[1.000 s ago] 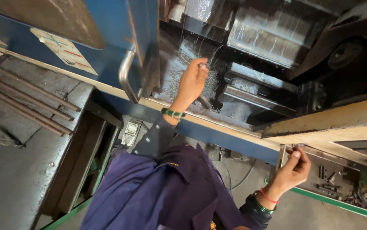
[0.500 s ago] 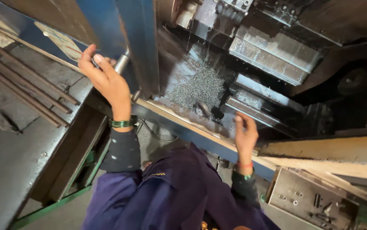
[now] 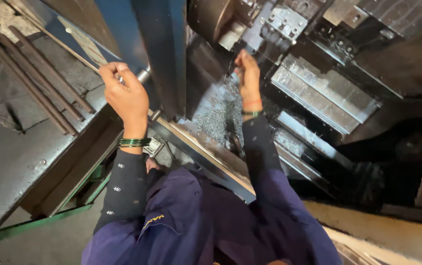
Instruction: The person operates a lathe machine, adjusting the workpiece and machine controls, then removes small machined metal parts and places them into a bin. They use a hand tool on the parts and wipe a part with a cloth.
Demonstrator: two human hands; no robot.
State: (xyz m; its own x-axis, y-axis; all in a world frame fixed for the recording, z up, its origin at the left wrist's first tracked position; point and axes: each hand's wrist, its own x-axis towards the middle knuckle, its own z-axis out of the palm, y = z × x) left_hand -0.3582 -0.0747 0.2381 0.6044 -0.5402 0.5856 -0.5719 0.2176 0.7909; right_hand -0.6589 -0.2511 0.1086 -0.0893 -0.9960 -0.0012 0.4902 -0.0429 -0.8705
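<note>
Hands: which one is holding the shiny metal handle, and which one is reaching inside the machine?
The left hand is wrapped around the metal handle on the blue door. The right hand reaches inside, above the grey metal chips.

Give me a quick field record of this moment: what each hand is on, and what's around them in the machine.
left hand: gripped around the metal door handle of the blue sliding door
right hand: reaching inside the machine, near the chuck; whether it holds anything cannot be told
below right hand: pile of metal chips on the sloped bed
right of it: turret block
far left: steel rods lying on the grey top
</note>
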